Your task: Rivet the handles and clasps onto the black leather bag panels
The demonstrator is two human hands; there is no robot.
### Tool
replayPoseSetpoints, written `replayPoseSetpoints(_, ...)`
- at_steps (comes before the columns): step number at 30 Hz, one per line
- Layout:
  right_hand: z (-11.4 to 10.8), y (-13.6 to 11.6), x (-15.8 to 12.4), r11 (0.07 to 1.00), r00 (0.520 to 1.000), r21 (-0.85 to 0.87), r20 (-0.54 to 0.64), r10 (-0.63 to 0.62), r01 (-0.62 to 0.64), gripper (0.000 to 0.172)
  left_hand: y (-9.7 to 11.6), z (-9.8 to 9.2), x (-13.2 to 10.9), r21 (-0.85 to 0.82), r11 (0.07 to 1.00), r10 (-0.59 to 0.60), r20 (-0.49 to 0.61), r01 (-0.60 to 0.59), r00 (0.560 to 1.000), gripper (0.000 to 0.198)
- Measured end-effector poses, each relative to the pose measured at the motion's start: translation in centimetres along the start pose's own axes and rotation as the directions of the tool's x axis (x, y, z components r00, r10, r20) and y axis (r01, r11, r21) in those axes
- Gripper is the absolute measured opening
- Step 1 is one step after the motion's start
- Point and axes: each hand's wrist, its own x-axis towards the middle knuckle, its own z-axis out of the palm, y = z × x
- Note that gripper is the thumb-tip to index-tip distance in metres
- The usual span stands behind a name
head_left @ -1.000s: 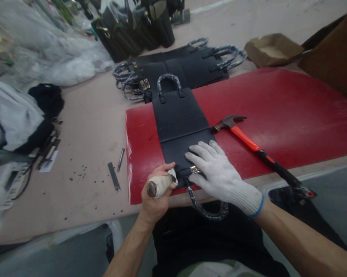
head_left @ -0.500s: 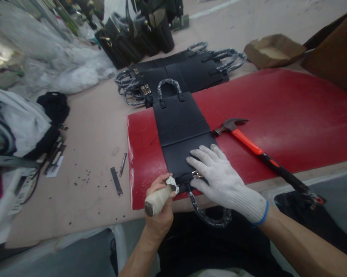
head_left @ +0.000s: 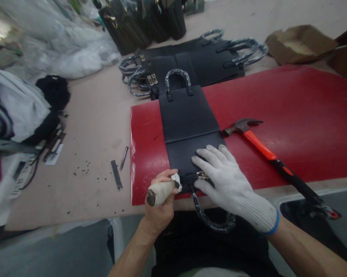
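A flat black bag panel (head_left: 187, 123) with wrapped handles lies on a red board (head_left: 288, 127). My left hand (head_left: 159, 204), bare, is closed around a tape-wrapped tool handle (head_left: 161, 192) whose tip meets the panel's near edge beside a metal clasp (head_left: 202, 176). In a white knit glove, my right hand (head_left: 228, 177) lies flat with fingers spread on the panel, over the clasp. The panel's near handle (head_left: 213, 221) hangs off the table edge toward me.
A hammer (head_left: 265, 148) with an orange and black handle lies on the board, right of my gloved hand. More black panels (head_left: 202, 61) are stacked beyond. Two small metal punches (head_left: 118, 169) lie left of the board. Plastic bags, fabric and a cardboard box (head_left: 300, 42) ring the table.
My hands stay in place on the panel; the tool handle tilts slightly. The view has shifted a little, so everything sits somewhat further right.
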Motion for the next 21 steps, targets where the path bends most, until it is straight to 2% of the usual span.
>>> replayPoseSetpoints(6,0.0,0.0,0.0,1.0,1.0,0.004,-0.008,0.008,-0.008,0.051,0.0,-0.4,0.9,0.001,1.0,0.024,0.096,-0.024,0.995,0.021)
replayPoseSetpoints(11,-0.1,0.0,-0.1,1.0,1.0,0.01,-0.017,0.003,-0.003,0.05,0.5,-0.5,1.5,0.073,0.997,0.012,0.146,-0.023,0.989,0.022)
replayPoseSetpoints(17,0.1,-0.1,-0.2,1.0,0.999,0.028,-0.034,-0.007,0.007,0.049,1.2,-0.4,2.0,0.109,0.99,-0.109,0.176,0.091,0.978,0.018)
replayPoseSetpoints(21,-0.7,0.5,-0.7,0.986,0.99,0.166,-0.139,0.023,0.001,0.041,1.2,-0.2,2.2,0.082,0.987,-0.154,0.177,0.141,0.972,0.02)
